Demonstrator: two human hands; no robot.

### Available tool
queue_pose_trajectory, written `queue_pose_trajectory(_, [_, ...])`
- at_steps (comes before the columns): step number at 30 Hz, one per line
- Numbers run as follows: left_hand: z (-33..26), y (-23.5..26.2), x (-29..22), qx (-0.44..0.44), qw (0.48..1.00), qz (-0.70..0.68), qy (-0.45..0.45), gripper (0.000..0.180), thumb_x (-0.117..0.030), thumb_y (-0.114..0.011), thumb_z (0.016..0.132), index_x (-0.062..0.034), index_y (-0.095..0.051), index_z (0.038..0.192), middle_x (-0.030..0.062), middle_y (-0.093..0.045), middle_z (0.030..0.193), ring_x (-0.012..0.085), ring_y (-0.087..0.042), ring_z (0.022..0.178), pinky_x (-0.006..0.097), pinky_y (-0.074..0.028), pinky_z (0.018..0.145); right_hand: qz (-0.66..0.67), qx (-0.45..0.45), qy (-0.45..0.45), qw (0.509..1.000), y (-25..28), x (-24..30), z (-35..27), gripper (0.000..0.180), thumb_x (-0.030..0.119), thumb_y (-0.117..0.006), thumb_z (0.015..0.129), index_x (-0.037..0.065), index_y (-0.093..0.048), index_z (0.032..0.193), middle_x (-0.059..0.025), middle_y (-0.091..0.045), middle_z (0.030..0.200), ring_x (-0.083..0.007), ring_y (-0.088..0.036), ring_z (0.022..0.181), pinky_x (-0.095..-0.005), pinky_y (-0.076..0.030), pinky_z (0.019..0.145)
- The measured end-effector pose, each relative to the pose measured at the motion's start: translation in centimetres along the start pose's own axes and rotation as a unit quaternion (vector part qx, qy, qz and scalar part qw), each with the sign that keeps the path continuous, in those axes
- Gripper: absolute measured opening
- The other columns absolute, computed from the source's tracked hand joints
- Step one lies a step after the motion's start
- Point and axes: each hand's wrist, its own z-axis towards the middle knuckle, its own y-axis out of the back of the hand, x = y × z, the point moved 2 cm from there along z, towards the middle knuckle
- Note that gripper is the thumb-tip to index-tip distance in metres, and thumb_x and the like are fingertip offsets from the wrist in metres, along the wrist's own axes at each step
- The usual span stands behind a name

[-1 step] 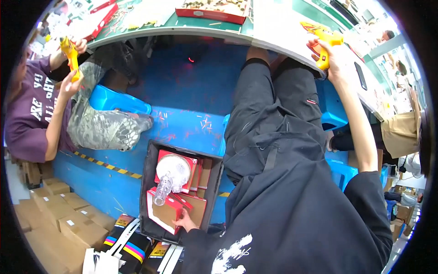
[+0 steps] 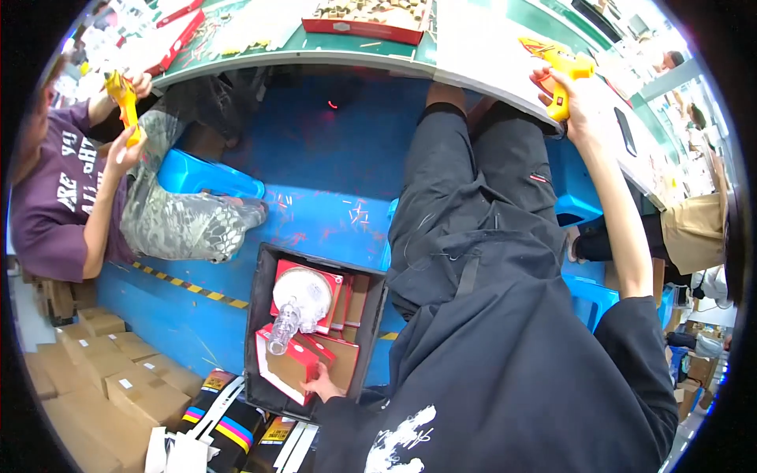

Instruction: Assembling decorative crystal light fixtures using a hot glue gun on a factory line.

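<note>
My right hand is wrapped round the handle of a yellow hot glue gun, held at the edge of the white tabletop, its tip toward the left. Down on my left, my left hand reaches into a black crate and grips the near edge of a red and brown cardboard box. Part of its fingers is hidden by that edge. On the boxes in the crate lies a clear plastic bottle beside a round roll wrapped in clear film.
A co-worker on the left holds another yellow tool. A red tray of small tan pieces rests on the table. Brown cartons are stacked at lower left. Blue stools stand on the blue floor, where scraps lie scattered.
</note>
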Motion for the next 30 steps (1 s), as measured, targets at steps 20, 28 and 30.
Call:
queue_pose_trajectory(20, [-46.9, -4.0, 12.9, 0.044, 0.73, 0.295, -0.615, 0.062, -0.027, -0.07, 0.084, 0.0063, -0.046, 0.13, 0.0172, -0.043, 0.138, 0.029, -0.053, 0.112, 0.043, -0.044, 0.098, 0.227, -0.135, -0.069, 0.962, 9.7, -8.5, 9.9, 0.024, 0.02, -0.059, 0.091, 0.006, -0.057, 0.111, -0.0079, -0.066, 0.098, -0.0202, -0.065, 0.094, -0.0304, -0.053, 0.074])
queue_pose_trajectory(28, [-55.2, -32.1, 33.9, 0.55, 0.69, 0.431, -0.187, 0.05, -0.027, -0.047, 0.092, 0.0001, -0.039, 0.133, 0.0146, -0.051, 0.127, 0.0277, -0.052, 0.115, 0.041, -0.043, 0.097, 0.303, -0.042, -0.056, 0.95, 9.7, -8.4, 10.4, 0.023, 0.019, -0.056, 0.092, 0.005, -0.054, 0.11, -0.0095, -0.064, 0.101, -0.0188, -0.064, 0.097, -0.0291, -0.054, 0.076])
queue_pose_trajectory(30, [-55.0, -39.9, 39.8, 0.609, 0.611, 0.487, -0.138, 0.052, -0.027, -0.048, 0.09, 0.0002, -0.038, 0.133, 0.0142, -0.052, 0.127, 0.0295, -0.054, 0.112, 0.042, -0.043, 0.097, 0.295, -0.06, -0.061, 0.952, 9.8, -8.3, 10.5, 0.023, 0.019, -0.057, 0.091, 0.007, -0.054, 0.11, -0.0095, -0.064, 0.101, -0.0178, -0.064, 0.096, -0.0288, -0.054, 0.077])
